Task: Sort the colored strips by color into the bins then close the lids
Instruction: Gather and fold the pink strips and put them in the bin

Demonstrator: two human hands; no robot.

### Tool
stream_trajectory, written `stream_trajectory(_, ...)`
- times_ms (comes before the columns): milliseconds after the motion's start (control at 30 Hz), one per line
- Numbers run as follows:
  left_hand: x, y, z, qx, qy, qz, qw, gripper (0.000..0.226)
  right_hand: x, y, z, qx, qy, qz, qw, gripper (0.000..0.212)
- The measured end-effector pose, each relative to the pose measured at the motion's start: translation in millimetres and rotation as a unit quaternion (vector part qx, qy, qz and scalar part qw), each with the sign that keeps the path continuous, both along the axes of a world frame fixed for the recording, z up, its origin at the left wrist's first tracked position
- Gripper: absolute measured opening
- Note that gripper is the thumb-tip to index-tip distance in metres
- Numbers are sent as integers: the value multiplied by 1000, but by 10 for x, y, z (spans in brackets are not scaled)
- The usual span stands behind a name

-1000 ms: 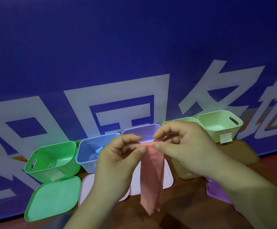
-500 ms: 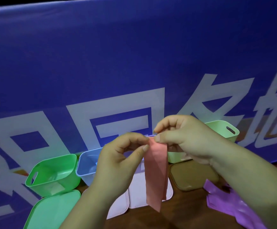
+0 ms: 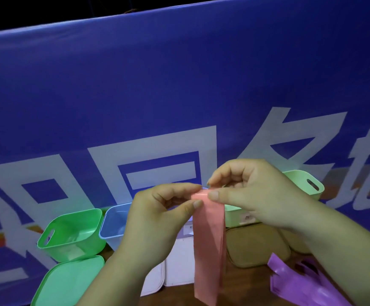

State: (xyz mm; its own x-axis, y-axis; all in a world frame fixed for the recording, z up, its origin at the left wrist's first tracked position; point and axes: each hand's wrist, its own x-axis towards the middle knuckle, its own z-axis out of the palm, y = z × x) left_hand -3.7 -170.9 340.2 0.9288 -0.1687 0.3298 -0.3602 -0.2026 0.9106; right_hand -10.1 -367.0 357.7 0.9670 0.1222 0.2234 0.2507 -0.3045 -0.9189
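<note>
Held up at the centre of view: a long salmon-pink flat plastic strip [image 3: 209, 244], pinched by its top edge and hanging straight down toward 6 o'clock in front of the row of bins, not yet over any of them. At its 9 o'clock corner, the left hand [image 3: 157, 215], nipping the edge between thumb tip and curled forefinger, other fingers loosely curled. At its 3 o'clock corner, the right hand [image 3: 252, 195], pinching likewise with the thumb on the front face. Likely trouble: only a fingertip hold on a light, slick strip, so easy to lose with any slackening while working at the folded-over top, and then a drop onto the pale white square lids [image 3: 179, 261] or the brown wooden table [image 3: 246, 288] below. No plainly pink bin in sight, only a bright green plastic bin [image 3: 69, 237] at 8 o'clock, a light blue plastic bin [image 3: 113, 226] just beside it and a pale green handled bin [image 3: 294, 180] at 3 o'clock, with anything behind the hands hidden. A wrong pick quite possible, then, and made likelier by the blue-tinted light. Also a long tail apt to drape over a rim and foul a lid later. Against a second back: same two-handed pinch, but view tipped upward, bins and bright green square lid [image 3: 69, 281] sunk toward 7 o'clock, the lilac bin once seen between the hands now covered, more of the blue printed banner [image 3: 179, 85] overhead, and a heap of purple plastic strips [image 3: 299, 283] showing at 5 o'clock.
</note>
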Motion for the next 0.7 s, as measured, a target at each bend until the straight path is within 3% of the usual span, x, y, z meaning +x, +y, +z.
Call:
stream_trajectory(167,27,-199,36,19,2,25,1000,27,25,-242,34,-19,-5,42,999,22)
stream_trajectory(400,52,-491,29,32,5,53,998,28,113,-526,7,-81,-31,70,994,12)
stream_trajectory(700,191,-662,11,80,-16,71,994,21,359,-728,-37,-59,-37,97,993,9)
